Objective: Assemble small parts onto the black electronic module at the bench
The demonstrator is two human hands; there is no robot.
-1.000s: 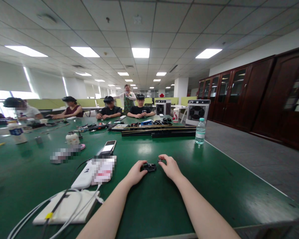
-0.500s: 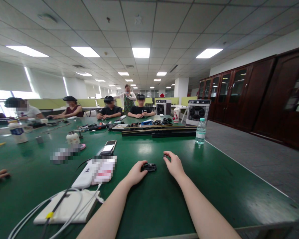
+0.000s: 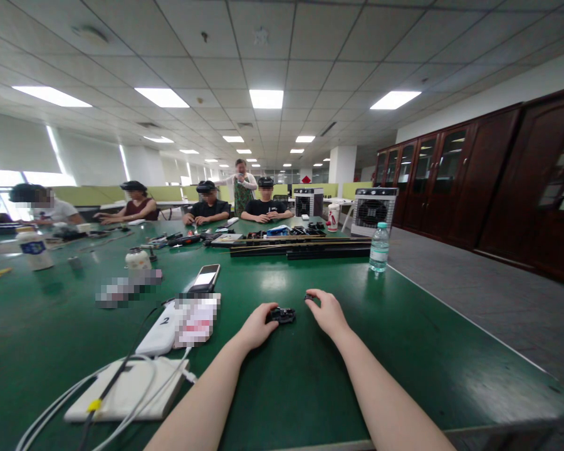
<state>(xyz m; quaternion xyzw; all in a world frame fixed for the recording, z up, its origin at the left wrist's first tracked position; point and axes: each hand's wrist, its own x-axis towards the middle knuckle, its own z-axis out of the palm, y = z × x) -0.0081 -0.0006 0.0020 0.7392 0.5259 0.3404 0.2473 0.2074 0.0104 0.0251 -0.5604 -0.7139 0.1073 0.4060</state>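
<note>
My left hand (image 3: 260,324) is closed on one end of a small black device with exposed inner parts (image 3: 284,315), which lies low over the green table (image 3: 310,388). To its right, my right hand (image 3: 328,311) pinches a small dark piece (image 3: 309,297) between thumb and fingertips. A gap separates the piece from the device. Both are too small to name more exactly.
Left of my arms are a white power bank (image 3: 156,332), a phone (image 3: 205,278) and a white box (image 3: 122,391) with looping cables. A water bottle (image 3: 378,248) stands by the right edge. Black bars (image 3: 329,250) lie across the table; several people sit beyond.
My right hand has shifted slightly left and down with the small piece. My left hand and the device stay put. Another person's hand at the left edge has gone out of view.
</note>
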